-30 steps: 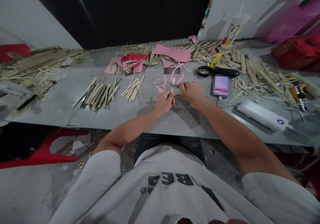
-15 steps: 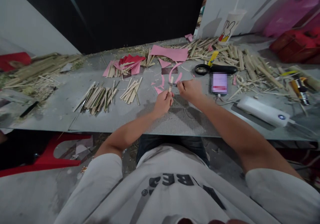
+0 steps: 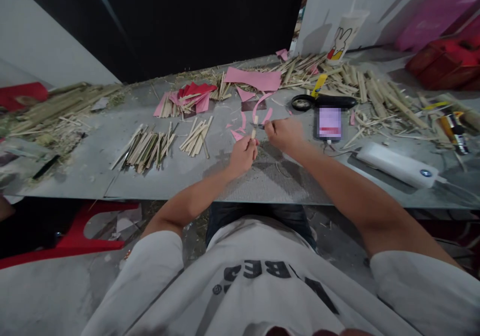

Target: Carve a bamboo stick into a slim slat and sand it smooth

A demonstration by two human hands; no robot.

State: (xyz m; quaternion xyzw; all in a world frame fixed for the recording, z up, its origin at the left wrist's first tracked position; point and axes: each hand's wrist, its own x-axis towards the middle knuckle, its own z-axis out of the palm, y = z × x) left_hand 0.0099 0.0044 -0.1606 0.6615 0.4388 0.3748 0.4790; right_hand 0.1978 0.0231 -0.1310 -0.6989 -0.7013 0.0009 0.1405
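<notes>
Clasping bamboo strip [image 3: 254, 133] in left hand [image 3: 243, 154], fingers curled tight | gripping thin dark tool [image 3: 261, 125] in right hand [image 3: 282, 132], fingers folded, at strip | over table [image 3: 187, 181], in from front edge

stick pile [image 3: 150, 148] on table [image 3: 195, 181], left | strip [image 3: 254, 133] in left fingers [image 3: 254, 149], centre | phone [image 3: 330, 122] right | cup [image 3: 345, 38] behind phone

A rabbit-printed cup [image 3: 345, 37] stands at upper right; a phone [image 3: 330, 122] and white device [image 3: 397, 165] lie at right; a red stool [image 3: 71, 243] occupies lower left.
</notes>
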